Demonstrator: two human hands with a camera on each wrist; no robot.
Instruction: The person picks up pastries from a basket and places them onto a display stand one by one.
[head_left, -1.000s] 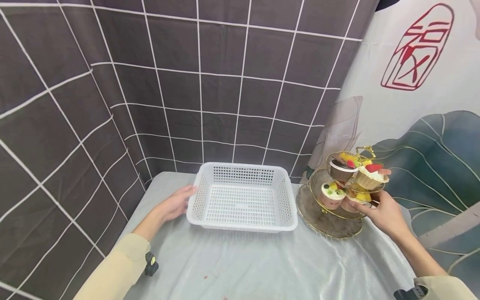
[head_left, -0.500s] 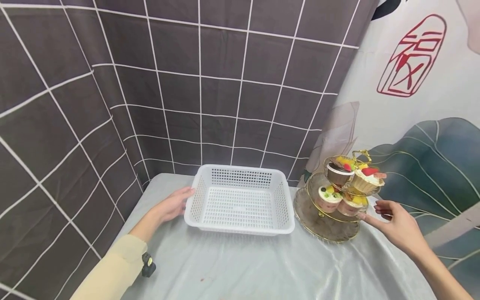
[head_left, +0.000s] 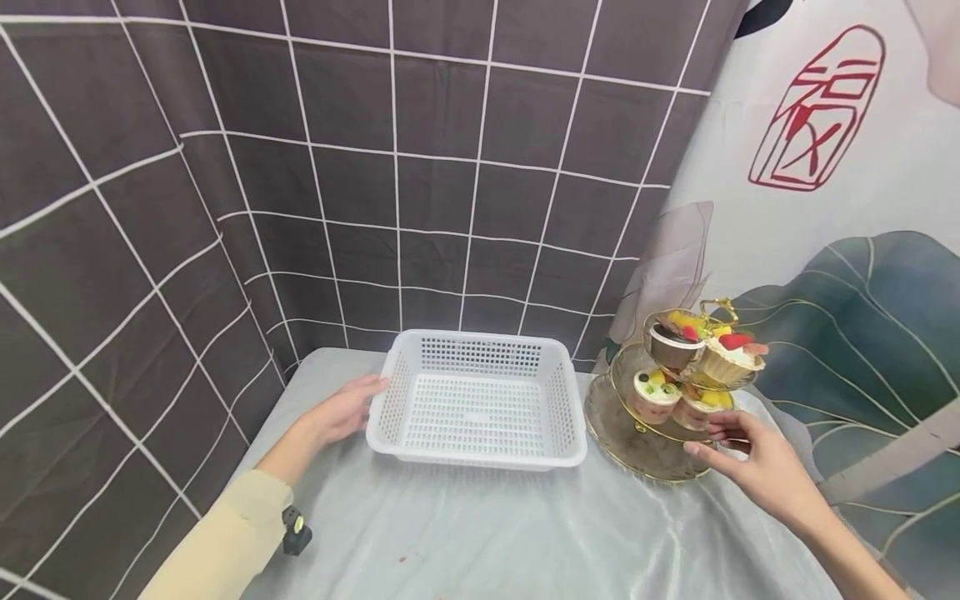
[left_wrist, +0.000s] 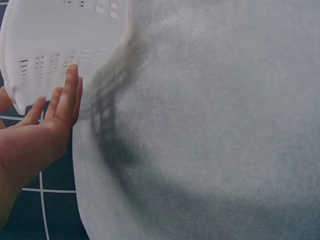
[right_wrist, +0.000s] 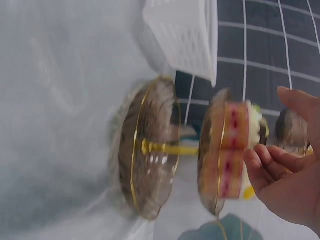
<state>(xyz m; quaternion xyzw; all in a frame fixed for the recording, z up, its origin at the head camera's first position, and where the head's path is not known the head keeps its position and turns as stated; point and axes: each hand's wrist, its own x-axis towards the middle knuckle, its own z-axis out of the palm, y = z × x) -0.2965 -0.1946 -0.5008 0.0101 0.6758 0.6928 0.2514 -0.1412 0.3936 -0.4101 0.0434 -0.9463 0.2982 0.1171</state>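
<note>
A white perforated plastic basket (head_left: 476, 417) stands on the cloth-covered table. My left hand (head_left: 341, 414) rests at its left side, with fairly straight fingers (left_wrist: 66, 95) along the wall. To the right is a tiered gold-rimmed dessert stand (head_left: 648, 454). Its top tier bears a dark dessert cup (head_left: 673, 348) and a cream tart (head_left: 729, 362). On the middle tier are two clear layered dessert cups, one with fruit and cream (head_left: 654, 396) and another with yellow fruit (head_left: 696, 412). My right hand (head_left: 765, 471) is loosely bent beside that second cup, holding nothing; whether it touches is unclear.
The stand's broad bottom plate (right_wrist: 150, 150) lies close to the basket's right end. Dark cloth with white grid lines (head_left: 442, 192) hangs behind and on the left. A patterned pale curtain (head_left: 810, 217) hangs behind the stand on the right.
My right hand first drew back to the right from the middle-tier cup, then came back left toward it. The desserts stay on the stand. My left hand remains at the basket.
</note>
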